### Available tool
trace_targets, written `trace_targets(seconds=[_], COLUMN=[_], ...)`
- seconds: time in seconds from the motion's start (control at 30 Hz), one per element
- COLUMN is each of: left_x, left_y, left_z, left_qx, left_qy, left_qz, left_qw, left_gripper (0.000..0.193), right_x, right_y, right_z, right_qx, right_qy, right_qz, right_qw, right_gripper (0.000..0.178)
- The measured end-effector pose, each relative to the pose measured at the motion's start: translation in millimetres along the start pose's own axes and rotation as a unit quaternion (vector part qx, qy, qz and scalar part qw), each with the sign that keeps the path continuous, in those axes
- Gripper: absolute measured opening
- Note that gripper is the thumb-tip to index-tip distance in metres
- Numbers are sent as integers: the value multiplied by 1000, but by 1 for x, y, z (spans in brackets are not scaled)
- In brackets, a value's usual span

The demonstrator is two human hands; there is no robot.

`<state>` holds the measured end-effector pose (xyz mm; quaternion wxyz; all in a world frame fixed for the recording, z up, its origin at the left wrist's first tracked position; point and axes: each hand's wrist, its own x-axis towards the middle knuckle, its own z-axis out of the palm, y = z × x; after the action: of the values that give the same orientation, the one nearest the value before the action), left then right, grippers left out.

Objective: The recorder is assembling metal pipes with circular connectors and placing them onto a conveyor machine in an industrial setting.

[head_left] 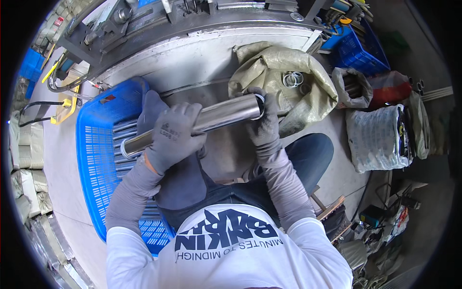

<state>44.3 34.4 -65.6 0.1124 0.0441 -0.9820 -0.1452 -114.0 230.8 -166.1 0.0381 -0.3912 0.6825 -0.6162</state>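
Observation:
A shiny metal tube (226, 113) lies across my lap, tilted up to the right, held in both gloved hands. My left hand (177, 132) wraps round it near its left part. At its right end, my right hand (264, 118) closes round the rim, where a white ring (261, 103) sits. Another white ring (124, 149) encircles the tube's left end. Below that end, several more metal tubes (126, 130) lie in a blue plastic basket (94, 125) on my left. Ahead, an open woven sack (308, 72) holds some loose white rings (292, 79).
A metal machine bench (187, 24) runs along the far side. To the right stand a blue crate (358, 53), a small sack of tubes (353, 86) and a plastic-wrapped bundle (378, 138). Wrapped packages (31, 188) are stacked at far left, near a yellow-handled tool (65, 108).

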Motion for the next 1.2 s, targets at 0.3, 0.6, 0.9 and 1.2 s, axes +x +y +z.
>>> trace_targets(seconds=[0.3,0.6,0.9,1.2], left_x=[-11,-8,-2,-4], left_y=[-4,-3,-4,-18], left_z=[7,9,10,8], left_qx=[35,25,32,46], left_qy=[-25,-26,-71,-84], left_qz=[-10,3,-13,-28], left_qw=[999,999,997,995], left_gripper=[57,57,59,66], right_x=[26,25,23,43], right_y=[-58,-54,-35,-18], right_z=[4,7,19,2], right_qx=[-47,-35,82,114], right_qy=[74,95,152,-12], right_qz=[43,56,133,129], right_qw=[995,993,976,985], right_gripper=[37,37,36,54])
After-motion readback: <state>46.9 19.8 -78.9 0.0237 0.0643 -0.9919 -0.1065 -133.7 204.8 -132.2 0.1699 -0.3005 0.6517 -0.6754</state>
